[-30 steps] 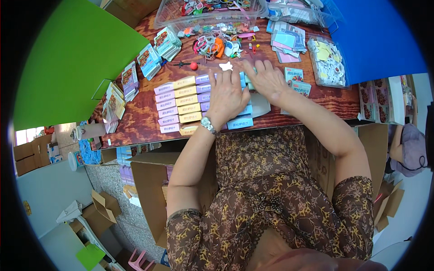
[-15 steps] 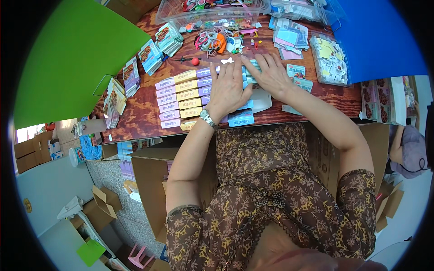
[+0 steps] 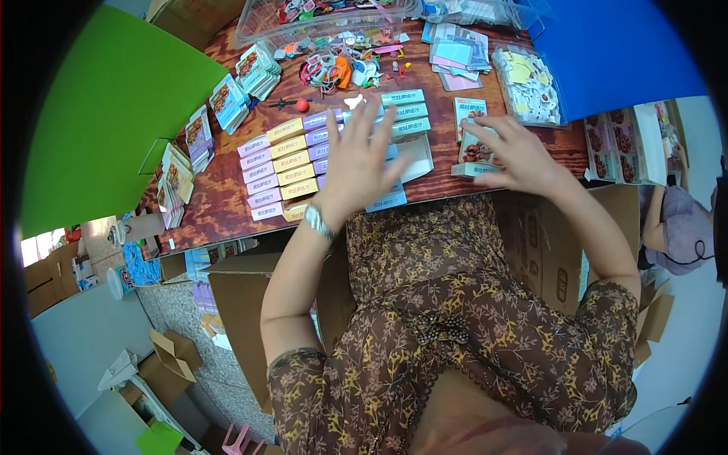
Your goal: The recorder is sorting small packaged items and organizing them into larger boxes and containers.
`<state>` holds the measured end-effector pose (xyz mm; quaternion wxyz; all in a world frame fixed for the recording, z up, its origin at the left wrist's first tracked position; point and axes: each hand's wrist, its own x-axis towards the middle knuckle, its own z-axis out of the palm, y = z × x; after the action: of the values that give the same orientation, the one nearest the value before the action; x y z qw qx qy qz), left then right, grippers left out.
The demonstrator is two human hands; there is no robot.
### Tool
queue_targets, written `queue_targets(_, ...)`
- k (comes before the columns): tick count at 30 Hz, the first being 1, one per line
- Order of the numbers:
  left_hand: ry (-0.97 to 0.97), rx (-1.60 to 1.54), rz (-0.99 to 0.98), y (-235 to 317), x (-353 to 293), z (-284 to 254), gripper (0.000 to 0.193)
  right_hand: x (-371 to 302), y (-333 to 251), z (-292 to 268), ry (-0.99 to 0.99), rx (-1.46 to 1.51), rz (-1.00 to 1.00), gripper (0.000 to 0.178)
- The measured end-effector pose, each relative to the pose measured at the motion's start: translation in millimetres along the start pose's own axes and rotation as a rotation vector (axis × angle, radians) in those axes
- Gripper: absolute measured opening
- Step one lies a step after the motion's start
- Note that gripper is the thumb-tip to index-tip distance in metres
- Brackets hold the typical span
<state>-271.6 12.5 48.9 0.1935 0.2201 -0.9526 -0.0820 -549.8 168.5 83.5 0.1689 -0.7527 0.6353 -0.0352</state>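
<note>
My left hand (image 3: 358, 159), slightly blurred, hovers with spread fingers over the purple boxes (image 3: 318, 136) and blue boxes (image 3: 387, 202). These belong to a block of small flat cartons, with pink boxes (image 3: 262, 179) and yellow boxes (image 3: 297, 159) in columns to the left. Green boxes (image 3: 405, 112) lie stacked at the block's right end, above a white surface (image 3: 419, 155). My right hand (image 3: 523, 155) is open around several loose green cartons (image 3: 478, 144), fingertips over them; whether it touches them I cannot tell.
Card stacks (image 3: 230, 102) fan along the left. Behind lie coloured trinkets (image 3: 337, 68), a red ball (image 3: 302, 105) and a clear plastic bin (image 3: 250, 30). Plastic sleeves (image 3: 459, 53) and a bag of white pieces (image 3: 528, 85) stand back right. Green and blue panels (image 3: 622, 53) flank the table.
My hands have lifted off the carton block and parted. The right moved right to the loose green cartons; the left shifted slightly left with fingers spreading. The whole view has shifted a little.
</note>
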Motion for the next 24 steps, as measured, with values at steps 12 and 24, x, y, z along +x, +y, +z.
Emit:
queue_targets(12, -0.177, 0.089, -0.009, 10.1, -36.3, 2.5, 0.082, 1.2, 9.5, 33.7, -0.037, 0.133, 0.22, 0.103)
queue_targets(24, -0.179, 0.135, 0.022, 1.5, -36.2, 7.9, 0.076, 15.0, -26.0, 18.2, 0.27, 0.331, -0.103, 0.06)
